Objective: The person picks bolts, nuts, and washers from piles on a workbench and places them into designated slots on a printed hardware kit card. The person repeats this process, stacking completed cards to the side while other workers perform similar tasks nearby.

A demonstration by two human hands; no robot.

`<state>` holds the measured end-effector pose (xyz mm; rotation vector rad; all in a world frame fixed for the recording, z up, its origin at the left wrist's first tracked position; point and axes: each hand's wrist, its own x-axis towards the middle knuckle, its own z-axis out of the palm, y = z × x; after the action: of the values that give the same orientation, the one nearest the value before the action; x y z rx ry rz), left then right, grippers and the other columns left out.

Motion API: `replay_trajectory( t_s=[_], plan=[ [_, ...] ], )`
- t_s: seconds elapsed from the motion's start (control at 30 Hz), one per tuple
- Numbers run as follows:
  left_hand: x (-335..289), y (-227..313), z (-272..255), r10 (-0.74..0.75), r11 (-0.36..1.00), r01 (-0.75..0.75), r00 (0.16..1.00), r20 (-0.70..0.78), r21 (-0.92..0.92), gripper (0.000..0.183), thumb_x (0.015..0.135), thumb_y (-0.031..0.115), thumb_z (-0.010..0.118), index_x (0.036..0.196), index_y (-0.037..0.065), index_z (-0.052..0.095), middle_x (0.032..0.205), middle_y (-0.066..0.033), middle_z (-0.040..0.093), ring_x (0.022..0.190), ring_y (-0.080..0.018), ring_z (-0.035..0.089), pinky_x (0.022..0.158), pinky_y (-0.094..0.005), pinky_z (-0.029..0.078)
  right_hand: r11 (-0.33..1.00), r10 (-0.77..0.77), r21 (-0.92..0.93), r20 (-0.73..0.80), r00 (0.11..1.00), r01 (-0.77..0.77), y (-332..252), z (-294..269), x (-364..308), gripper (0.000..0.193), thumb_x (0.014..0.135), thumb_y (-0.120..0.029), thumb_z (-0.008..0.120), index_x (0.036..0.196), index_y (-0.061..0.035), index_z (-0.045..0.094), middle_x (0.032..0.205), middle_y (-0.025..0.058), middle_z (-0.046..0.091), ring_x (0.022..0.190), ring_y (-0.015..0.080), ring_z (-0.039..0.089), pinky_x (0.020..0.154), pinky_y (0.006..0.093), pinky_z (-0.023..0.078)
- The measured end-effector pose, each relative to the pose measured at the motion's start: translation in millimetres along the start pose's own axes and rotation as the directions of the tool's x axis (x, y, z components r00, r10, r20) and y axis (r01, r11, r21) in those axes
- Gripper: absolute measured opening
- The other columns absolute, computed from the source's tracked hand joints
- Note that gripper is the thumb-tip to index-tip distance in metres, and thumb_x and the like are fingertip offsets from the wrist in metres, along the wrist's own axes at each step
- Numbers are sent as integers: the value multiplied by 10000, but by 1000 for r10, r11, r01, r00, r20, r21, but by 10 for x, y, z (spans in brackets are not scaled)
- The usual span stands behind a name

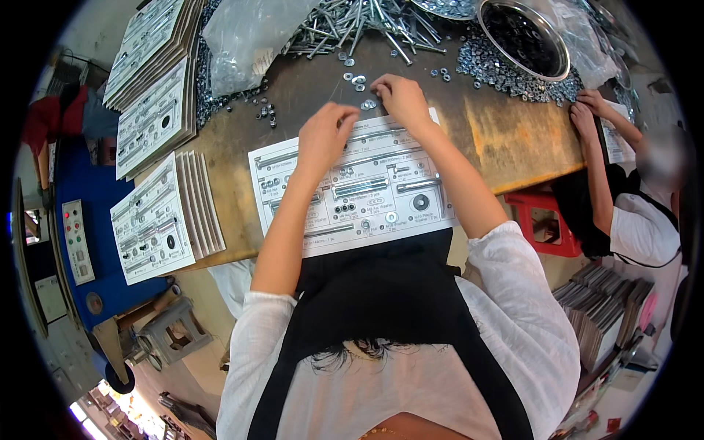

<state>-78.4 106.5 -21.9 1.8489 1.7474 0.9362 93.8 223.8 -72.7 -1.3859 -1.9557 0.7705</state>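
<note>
The white rectangular card printed with hardware pictures (358,189) lies at the near edge of the brown wooden table (506,136); by its far edge, the bare left hand (327,137) and bare right hand (402,103) have curled fingers (any grip, I cannot tell); small silvery metal washers (369,104) lie near; long silvery bolts (358,28) heap beyond.

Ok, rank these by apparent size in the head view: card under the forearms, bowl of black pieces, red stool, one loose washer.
1. Card
2. Bowl and red stool: too alike to rank, stool partly hidden
3. Loose washer
</note>
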Motion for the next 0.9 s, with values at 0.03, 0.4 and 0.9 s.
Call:
replay_trajectory(
  t_s=[0.03,0.4,0.9],
  plan=[
    [124,-54,86,-15,999,14,999,32,40,184,916,192,672,1060,87,719,930,-84,661,814,-256,652,740,-366,508,998,51,34,14,999,-52,25,-12,-24,178,908,-150,606,981,-84,754,886,111,748,849,324,715,801,424,551],
    [763,-388,336,183,973,-216,936,300,80,225,834,61,735,1052,21,698,990,-142,620,859,-273,674,788,-378,545,931,143,334,45,989,-150,-34,23,-94,246,891,-8,543,1103,34,661,926,183,751,846,263,746,771,360,579],
    [-599,193,48,-22,1000,24,974,225,-7,255,743,176,851,938,67,729,865,-62,649,732,-173,637,664,-309,517,862,147,489,10,989,-133,-188,-603,-879,239,968,-5,540,1141,-39,702,979,84,741,863,131,698,780,267,549]
  ],
)
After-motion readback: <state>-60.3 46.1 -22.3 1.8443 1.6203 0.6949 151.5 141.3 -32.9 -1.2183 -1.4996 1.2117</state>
